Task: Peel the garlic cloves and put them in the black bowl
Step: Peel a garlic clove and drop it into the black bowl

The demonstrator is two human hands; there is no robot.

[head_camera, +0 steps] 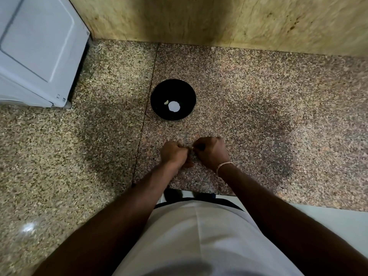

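While both hands point(175, 154) point(211, 153) pinch something small — black bowl point(173, 90), white appliance point(37, 50) beyond.

A speckled granite bench point(258, 96) carries a dark seam point(148, 92) running front to back. A white appliance point(35, 50) stands on its far left corner. Behind rises a yellow-green marbled stone wall point(199, 18). At lower right shows pale floor point(338, 222).

Dim overhead light, soft shadows, edges distorted
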